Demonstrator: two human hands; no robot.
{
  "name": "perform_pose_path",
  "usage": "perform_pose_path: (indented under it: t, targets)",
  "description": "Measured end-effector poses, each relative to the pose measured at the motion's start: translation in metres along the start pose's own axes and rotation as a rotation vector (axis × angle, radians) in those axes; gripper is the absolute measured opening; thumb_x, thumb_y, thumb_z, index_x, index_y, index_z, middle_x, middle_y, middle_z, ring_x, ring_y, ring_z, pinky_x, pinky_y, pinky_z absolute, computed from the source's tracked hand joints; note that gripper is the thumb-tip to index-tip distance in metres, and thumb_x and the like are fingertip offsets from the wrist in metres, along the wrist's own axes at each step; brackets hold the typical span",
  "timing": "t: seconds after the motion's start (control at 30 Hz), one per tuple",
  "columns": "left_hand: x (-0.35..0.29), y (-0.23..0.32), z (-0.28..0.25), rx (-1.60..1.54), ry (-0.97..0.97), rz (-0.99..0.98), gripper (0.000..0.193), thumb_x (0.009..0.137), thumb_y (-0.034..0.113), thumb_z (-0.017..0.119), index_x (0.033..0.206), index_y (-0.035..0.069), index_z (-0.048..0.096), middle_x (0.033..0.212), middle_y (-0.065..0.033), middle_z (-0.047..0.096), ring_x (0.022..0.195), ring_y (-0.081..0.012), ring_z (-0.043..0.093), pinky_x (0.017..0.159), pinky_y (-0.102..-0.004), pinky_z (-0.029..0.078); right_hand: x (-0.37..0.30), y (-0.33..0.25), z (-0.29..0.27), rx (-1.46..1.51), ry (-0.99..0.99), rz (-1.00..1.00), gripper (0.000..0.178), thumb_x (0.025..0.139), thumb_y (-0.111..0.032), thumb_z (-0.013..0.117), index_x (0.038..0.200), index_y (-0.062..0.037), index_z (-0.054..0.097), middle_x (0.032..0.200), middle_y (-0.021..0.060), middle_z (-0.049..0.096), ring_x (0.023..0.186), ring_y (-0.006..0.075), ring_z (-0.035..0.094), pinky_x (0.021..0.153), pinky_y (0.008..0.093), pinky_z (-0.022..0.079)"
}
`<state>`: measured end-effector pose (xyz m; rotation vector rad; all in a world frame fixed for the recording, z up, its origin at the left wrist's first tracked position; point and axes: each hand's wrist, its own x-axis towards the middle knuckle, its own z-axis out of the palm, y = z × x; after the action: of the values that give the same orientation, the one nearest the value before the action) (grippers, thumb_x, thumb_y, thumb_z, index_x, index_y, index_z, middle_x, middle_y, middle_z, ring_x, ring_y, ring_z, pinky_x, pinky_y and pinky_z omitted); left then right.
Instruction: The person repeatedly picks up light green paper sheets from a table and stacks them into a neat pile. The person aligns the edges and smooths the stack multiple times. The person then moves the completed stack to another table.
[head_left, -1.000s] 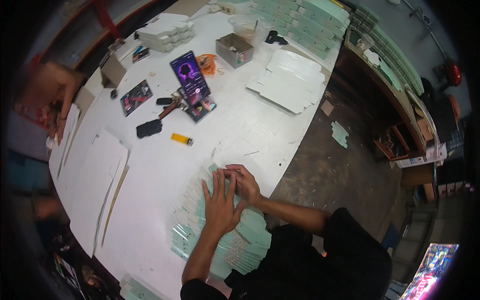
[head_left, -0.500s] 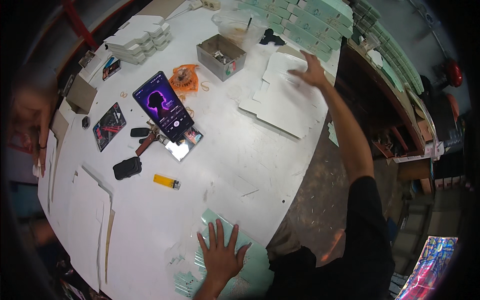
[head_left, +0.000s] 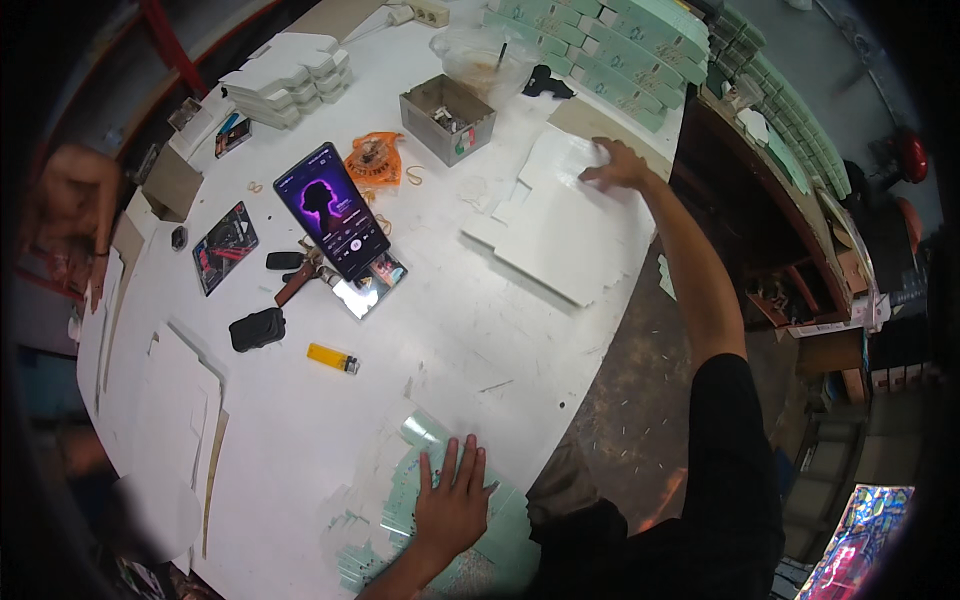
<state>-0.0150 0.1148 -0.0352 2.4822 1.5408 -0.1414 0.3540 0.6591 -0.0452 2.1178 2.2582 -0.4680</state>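
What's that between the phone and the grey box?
In the head view, an orange bag lies between phone and box, with a loop beside it.

Bright, cool light washes the white counter [head_left: 300, 450]; glare streaks the green sheets [head_left: 420, 430], and a phone screen [head_left: 330, 205] glows purple. Edges bow into black corners; a pale lower-left shape [head_left: 155, 515] blurs.

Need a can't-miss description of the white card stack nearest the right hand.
Start at the big white table and its grey open box. Right of the box, along the table's right edge, lies a low white card stack with notched edges. Unlike the white sheets at left, it has the right hand at its far end.
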Motion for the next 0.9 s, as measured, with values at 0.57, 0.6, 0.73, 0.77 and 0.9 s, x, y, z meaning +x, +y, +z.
perform_pose_path:
  t: [0.57,0.6,0.73,0.77,0.9]
  targets:
    - [-0.049,-0.021,0.005,-0.371,0.329,-0.059,0.057,0.1,0.049,0.063,0.14,0.009,0.067,0.156,-0.0206,0.052,0.152,-0.0499,0.034,0.123,-0.07,0.02,-0.361,-0.173,0.107,0.623,-0.072,-0.273,0.052,0.098,-0.028,0.068,0.141,0.0001,0.059,0.144,0.0349,0.052,0.137,0.0502,0.048,0.106,0.0631,0.041]
    - [-0.05,-0.021,0.006,-0.366,0.337,-0.063,0.055,0.101,0.047,0.062,0.14,0.008,0.067,0.157,-0.0207,0.051,0.152,-0.0493,0.035,0.123,-0.0684,0.021,-0.382,-0.194,0.098,0.678,-0.121,-0.263,0.05,0.098,-0.028,0.069,0.139,0.0,0.061,0.137,0.034,0.056,0.131,0.0493,0.052,0.101,0.0616,0.044]
    - [-0.049,-0.023,0.012,-0.36,0.291,-0.07,0.05,0.105,0.034,0.058,0.147,0.007,0.06,0.16,-0.0208,0.048,0.151,-0.0469,0.037,0.126,-0.0612,0.023,-0.392,-0.208,0.119,0.104,0.152,-0.573,0.043,0.099,-0.023,0.068,0.135,0.0004,0.064,0.108,0.0255,0.062,0.103,0.041,0.06,0.085,0.0488,0.05]
    - [-0.047,-0.022,0.016,-0.381,0.277,-0.087,0.051,0.105,0.032,0.058,0.15,0.008,0.057,0.16,-0.0211,0.047,0.151,-0.0467,0.038,0.126,-0.0612,0.023,-0.389,-0.21,0.116,-0.027,0.41,-0.746,0.04,0.098,-0.021,0.068,0.132,0.0017,0.065,0.096,0.0207,0.06,0.092,0.0366,0.058,0.078,0.0413,0.049]
    - [-0.041,-0.019,0.012,-0.466,0.34,-0.16,0.063,0.097,0.019,0.064,0.157,0.007,0.047,0.164,-0.0232,0.041,0.153,-0.045,0.035,0.126,-0.0638,0.022,-0.392,-0.217,0.133,0.159,0.174,-0.674,0.029,0.096,-0.014,0.067,0.118,0.0049,0.068,0.101,0.0255,0.063,0.095,0.0406,0.061,0.08,0.047,0.05]
